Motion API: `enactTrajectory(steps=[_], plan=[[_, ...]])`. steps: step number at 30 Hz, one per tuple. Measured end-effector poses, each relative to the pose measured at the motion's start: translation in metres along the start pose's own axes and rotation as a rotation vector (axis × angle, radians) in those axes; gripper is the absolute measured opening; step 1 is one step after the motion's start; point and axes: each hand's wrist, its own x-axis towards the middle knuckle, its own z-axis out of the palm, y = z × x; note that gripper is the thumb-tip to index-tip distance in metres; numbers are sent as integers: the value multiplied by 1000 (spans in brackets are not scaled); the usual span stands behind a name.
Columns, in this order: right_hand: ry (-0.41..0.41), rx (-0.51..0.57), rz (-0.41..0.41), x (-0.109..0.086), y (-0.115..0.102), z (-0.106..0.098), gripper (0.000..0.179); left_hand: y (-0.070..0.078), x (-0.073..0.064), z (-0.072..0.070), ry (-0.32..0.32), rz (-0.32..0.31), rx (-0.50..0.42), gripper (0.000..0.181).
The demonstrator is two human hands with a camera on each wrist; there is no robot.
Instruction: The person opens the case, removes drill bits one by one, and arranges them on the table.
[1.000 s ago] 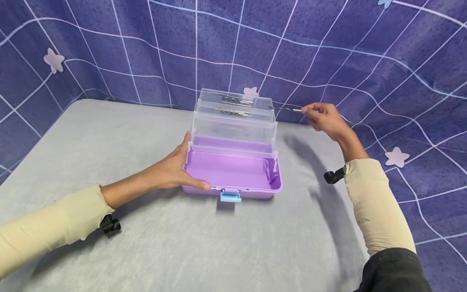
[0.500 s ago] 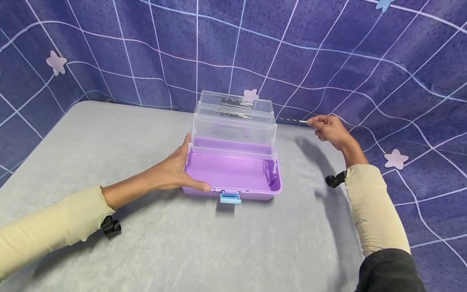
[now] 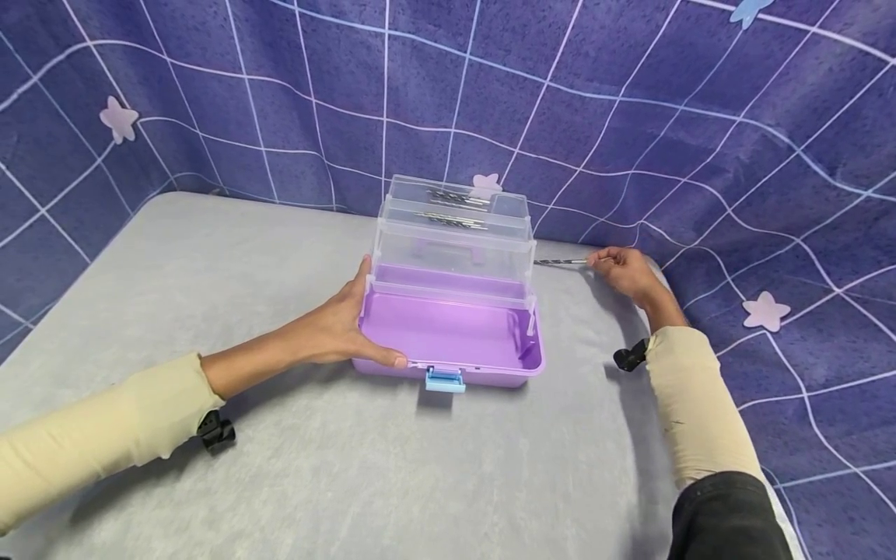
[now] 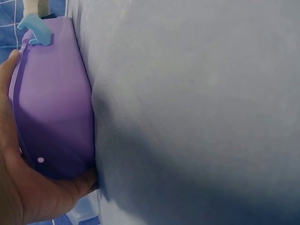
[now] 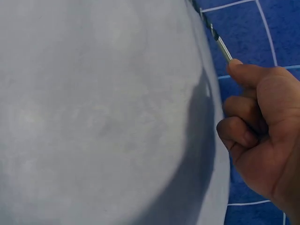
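A purple toolbox stands on the table with clear tiered trays raised at its back. My left hand grips its left end, thumb along the front rim; the left wrist view shows the hand wrapped round the purple wall. Between the thumb and index finger of my right hand is a drill bit, pinched by its smooth shank, fluted end pointing left to the trays. In the right wrist view the bit runs up and left from the fingertips, the other fingers curled in.
Several drill bits lie in the top tray, and more bits in the tray below. A light blue latch hangs at the box front. The grey table meets a purple-blue patterned curtain at the back and right.
My right hand has come down from beside the top tray toward the tabletop at the right of the box, bringing the drill bit along. The left hand keeps its grip on the box.
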Motion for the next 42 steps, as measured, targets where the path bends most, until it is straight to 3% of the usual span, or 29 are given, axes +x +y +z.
enactTrajectory(steps=[6, 16, 42], plan=[[3, 38, 42, 5, 11, 8, 32, 0, 0, -1, -3, -8, 22, 168], [78, -53, 60, 11, 16, 12, 29, 2, -1, -3, -13, -4, 48, 169], [83, -77, 147, 8, 15, 13, 37, 1, 2, -2, -15, 9, 43, 170]])
